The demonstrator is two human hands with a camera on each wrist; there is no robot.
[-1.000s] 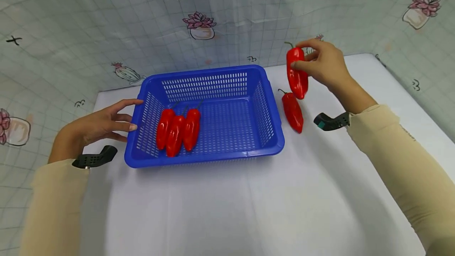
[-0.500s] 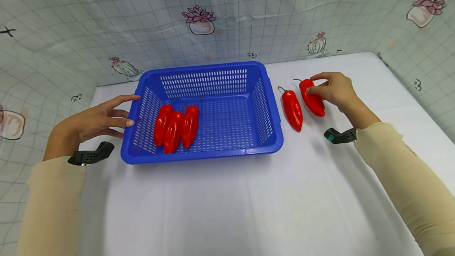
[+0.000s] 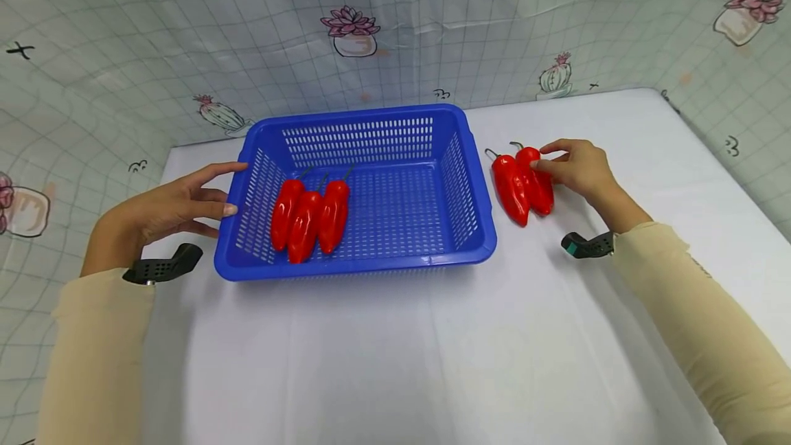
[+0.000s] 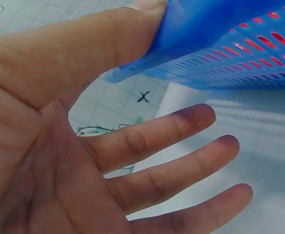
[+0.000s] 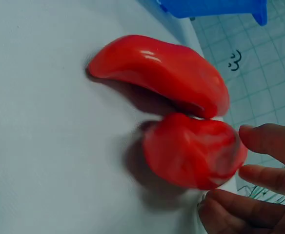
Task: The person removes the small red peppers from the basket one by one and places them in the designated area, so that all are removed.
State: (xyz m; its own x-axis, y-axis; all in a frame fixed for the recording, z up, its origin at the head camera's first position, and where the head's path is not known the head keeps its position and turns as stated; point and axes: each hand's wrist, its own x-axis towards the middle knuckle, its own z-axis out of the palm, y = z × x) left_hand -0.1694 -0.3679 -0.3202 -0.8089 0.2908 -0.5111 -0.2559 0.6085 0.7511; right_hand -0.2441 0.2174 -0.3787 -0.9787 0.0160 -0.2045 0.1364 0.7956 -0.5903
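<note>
Thumb and fingers of my right hand pinch a red pepper near its stem end, low over the white table. A second red pepper lies just left of it; in the right wrist view the held pepper looks blurred and its upper end meets the other pepper. My left hand touches the left rim of a blue basket. In the left wrist view its thumb rests on the basket rim, while the lower fingers stretch out apart below. Three red peppers lie side by side in the basket's left half.
The white table backs onto a patterned cloth with grid lines and plant drawings, which also hangs at both sides. The basket's right wall stands close to the two outside peppers. A black device sits on each wrist.
My right hand has lowered its pepper from above the table, first to the right, then slid it left against the other pepper. My left hand stays at the basket rim.
</note>
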